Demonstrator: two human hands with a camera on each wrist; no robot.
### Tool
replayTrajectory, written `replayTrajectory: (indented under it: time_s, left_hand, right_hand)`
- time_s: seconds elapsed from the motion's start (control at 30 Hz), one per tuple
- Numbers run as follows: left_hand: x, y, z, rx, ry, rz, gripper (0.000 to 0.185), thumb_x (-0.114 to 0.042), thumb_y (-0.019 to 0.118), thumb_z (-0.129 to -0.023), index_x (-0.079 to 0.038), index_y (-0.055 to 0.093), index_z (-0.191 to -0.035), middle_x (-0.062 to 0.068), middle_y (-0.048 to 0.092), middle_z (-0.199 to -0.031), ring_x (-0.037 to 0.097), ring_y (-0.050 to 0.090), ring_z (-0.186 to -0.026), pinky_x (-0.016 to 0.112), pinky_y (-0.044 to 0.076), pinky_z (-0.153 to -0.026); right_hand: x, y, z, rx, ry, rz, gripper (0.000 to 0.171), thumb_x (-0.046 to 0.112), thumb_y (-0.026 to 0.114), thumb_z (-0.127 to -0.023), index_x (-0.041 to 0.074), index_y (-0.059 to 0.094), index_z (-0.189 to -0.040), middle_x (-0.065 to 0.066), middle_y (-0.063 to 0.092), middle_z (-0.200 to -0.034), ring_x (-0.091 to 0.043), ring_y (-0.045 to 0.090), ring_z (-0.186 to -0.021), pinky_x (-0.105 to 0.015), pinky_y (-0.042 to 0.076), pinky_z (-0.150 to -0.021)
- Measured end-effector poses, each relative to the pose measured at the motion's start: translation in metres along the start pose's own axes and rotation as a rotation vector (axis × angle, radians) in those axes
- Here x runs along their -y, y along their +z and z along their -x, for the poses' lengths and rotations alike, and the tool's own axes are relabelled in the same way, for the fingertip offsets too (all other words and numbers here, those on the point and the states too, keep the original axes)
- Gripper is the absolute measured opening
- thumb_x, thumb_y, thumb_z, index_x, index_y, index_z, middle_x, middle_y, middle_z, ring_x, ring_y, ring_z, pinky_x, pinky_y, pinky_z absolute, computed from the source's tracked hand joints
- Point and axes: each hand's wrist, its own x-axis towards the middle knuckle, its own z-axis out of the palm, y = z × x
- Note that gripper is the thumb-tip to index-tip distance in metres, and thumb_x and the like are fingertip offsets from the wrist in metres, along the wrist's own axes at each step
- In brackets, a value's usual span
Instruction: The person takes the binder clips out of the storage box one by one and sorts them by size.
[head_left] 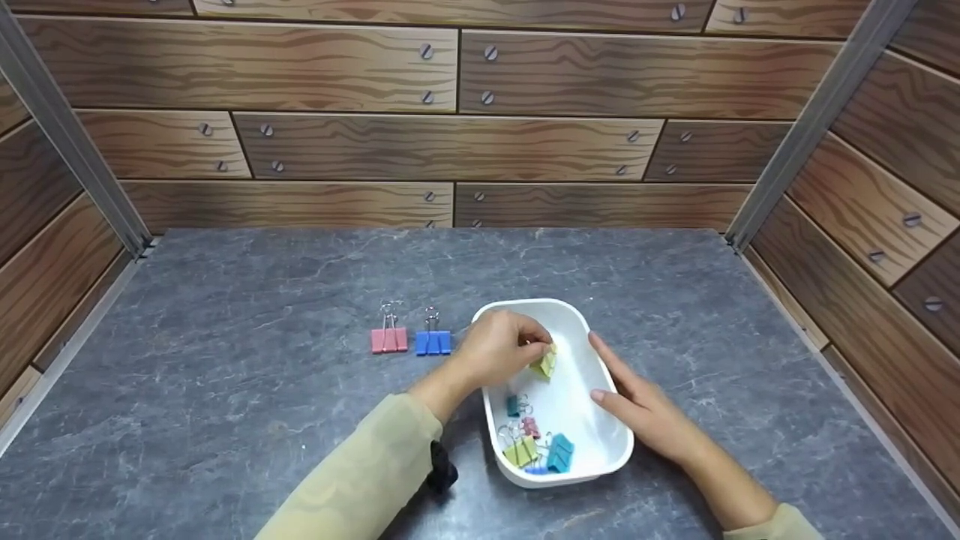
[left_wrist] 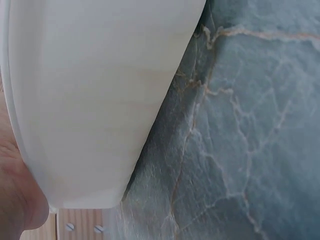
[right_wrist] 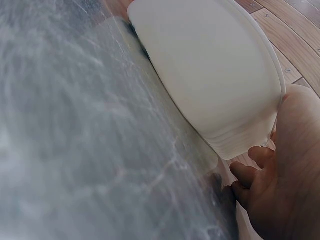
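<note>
My left hand point(head_left: 534, 349) reaches over the white tray point(head_left: 581, 424) and pinches a yellow binder clip point(head_left: 545, 362) just above the tray's floor. My right hand point(head_left: 611, 375) lies with straight fingers against the tray's right rim and holds nothing. Several small clips lie at the tray's near end, among them a green one point(head_left: 520, 452) and a teal one point(head_left: 560, 452). The left wrist view shows only the tray's outer wall point(left_wrist: 100, 100) and a bit of my hand point(left_wrist: 15, 200). In the right wrist view, my right hand point(right_wrist: 285, 185) sits beside the tray point(right_wrist: 215, 70).
A pink binder clip point(head_left: 388, 339) and a blue binder clip point(head_left: 433, 341) stand side by side on the grey stone-patterned table point(head_left: 225, 375), just left of the tray. Wood-patterned walls close in the back and both sides.
</note>
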Motion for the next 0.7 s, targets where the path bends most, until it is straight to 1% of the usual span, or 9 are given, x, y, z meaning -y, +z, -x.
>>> replayTrajectory:
  time_s: [0.2,0.33,0.53,0.7]
  left_hand:
    - [0.0014,-0.0005,0.0026,-0.028,0.02,0.057,0.011,-0.015,0.075,-0.1,-0.012,0.085,-0.104,-0.011,0.075,-0.086,0.001,0.061,-0.075,0.022,0.052,-0.072]
    - [0.0021,-0.0015,0.0039,-0.048,0.017,0.111,0.012,-0.01,0.074,-0.099,-0.011,0.084,-0.106,-0.009,0.075,-0.089,0.002,0.063,-0.079,0.023,0.054,-0.075]
    - [0.0022,-0.0027,0.0068,-0.087,0.035,0.172,0.014,-0.007,0.074,-0.099,-0.008,0.083,-0.11,-0.006,0.077,-0.095,0.004,0.067,-0.085,0.024,0.056,-0.08]
    - [0.0,-0.007,0.0103,-0.1,0.02,0.197,0.013,-0.008,0.073,-0.1,-0.01,0.082,-0.11,-0.005,0.078,-0.099,0.006,0.069,-0.087,0.025,0.057,-0.08]
  right_hand:
    - [0.0009,0.0005,0.0001,0.004,0.008,-0.011,0.074,0.026,0.062,-0.108,0.032,0.023,-0.17,-0.002,0.027,-0.173,-0.026,0.036,-0.151,-0.023,0.043,-0.109]
    - [0.0021,0.0015,0.0003,0.007,-0.009,-0.017,0.073,0.025,0.062,-0.109,0.03,0.023,-0.17,-0.005,0.027,-0.173,-0.029,0.036,-0.151,-0.023,0.043,-0.109]
    - [0.0029,0.0009,0.0013,0.002,-0.023,-0.015,0.072,0.024,0.061,-0.109,0.028,0.024,-0.17,-0.009,0.028,-0.172,-0.031,0.037,-0.15,-0.023,0.044,-0.107]
    - [0.0024,0.0008,0.0012,-0.005,-0.005,-0.001,0.072,0.026,0.062,-0.109,0.03,0.024,-0.17,-0.006,0.028,-0.172,-0.028,0.036,-0.151,-0.022,0.042,-0.109]
